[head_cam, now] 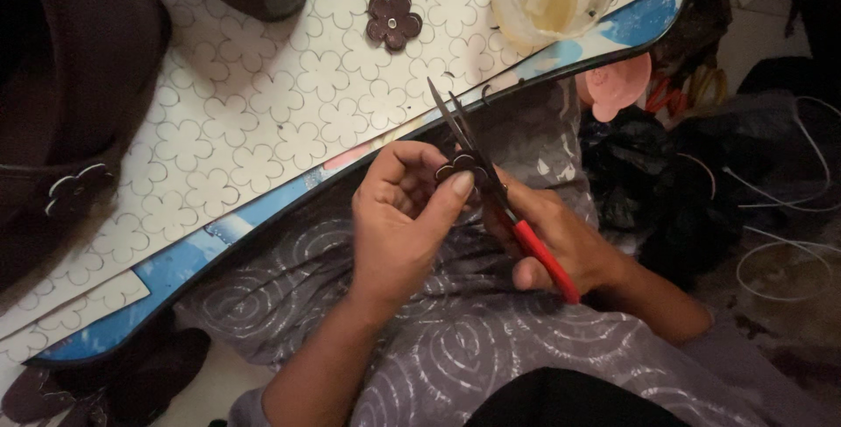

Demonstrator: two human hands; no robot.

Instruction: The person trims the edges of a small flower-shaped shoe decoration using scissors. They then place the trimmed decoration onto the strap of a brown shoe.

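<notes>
Left hand [399, 217] pinched small dark flower piece [457, 167] between thumb and fingers; right hand [561, 239] closed on red-handled scissors [491, 177], blades parted at it. Trimming seemed unfinished. One finished flower [392, 19] lay on tabletop [245, 120] beyond hands.

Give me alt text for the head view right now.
The left hand pinches a small dark flower-shaped piece while the right hand holds red-handled scissors against it, above a grey swirl-patterned cloth. Another dark flower lies on a flower-patterned board.
</notes>
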